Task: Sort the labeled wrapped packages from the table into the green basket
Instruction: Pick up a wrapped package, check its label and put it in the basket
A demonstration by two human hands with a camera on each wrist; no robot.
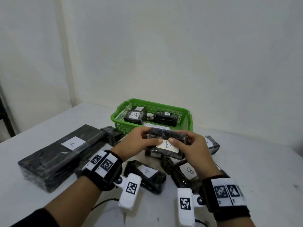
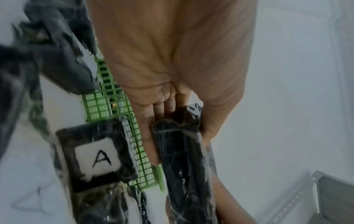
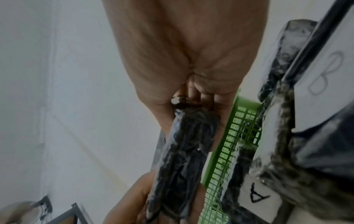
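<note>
Nearest, the left hand and right hand grip 1 wrapped package labeled A at its ends, fingers curled round it, thumbs on its label, above the table before the green basket.

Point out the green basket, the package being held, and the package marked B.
green basket (image 1: pixel 186 119): head view, right wall.
held package (image 1: pixel 165 135): head view, dark top face.
B package (image 1: pixel 190 170): head view, white label.
</note>
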